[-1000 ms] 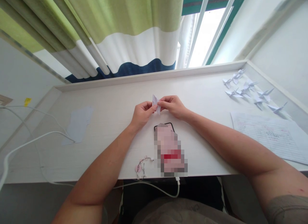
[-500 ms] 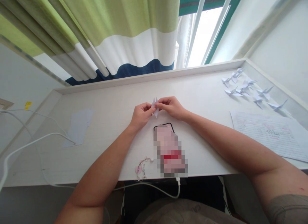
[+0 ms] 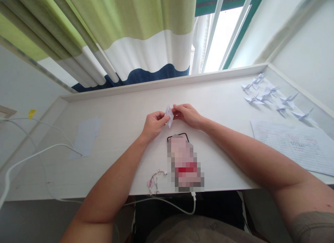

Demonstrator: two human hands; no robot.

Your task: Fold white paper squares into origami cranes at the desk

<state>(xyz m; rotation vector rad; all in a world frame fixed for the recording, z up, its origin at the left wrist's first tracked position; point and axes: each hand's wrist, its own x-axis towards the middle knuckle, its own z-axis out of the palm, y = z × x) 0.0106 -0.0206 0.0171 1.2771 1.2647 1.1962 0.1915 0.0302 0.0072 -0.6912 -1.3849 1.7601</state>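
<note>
A small white folded paper [image 3: 169, 117], diamond-shaped with a pointed tip towards me, stands above the middle of the desk. My left hand [image 3: 154, 124] pinches its left side, thumb on the front face and the other fingers curled behind. At the paper's right edge is my right hand [image 3: 188, 116], its thumb off the front face and its fingers bent and slightly apart. Whether those fingertips touch the paper is hard to see. Just below the hands lies a phone [image 3: 184, 163] with a blurred screen.
Several folded paper cranes [image 3: 271, 95] sit at the back right, above written sheets [image 3: 292, 142]. Blank paper pieces [image 3: 87, 136] lie at the left beside white cables [image 3: 39, 150]. A beaded strap [image 3: 153, 182] rests near the front edge, and a charging cable [image 3: 193, 201] runs from the phone.
My right thumb has come off the paper's front and the right hand has shifted slightly right. The paper's two upright points now appear as one broader diamond face. My left hand keeps its pinch.
</note>
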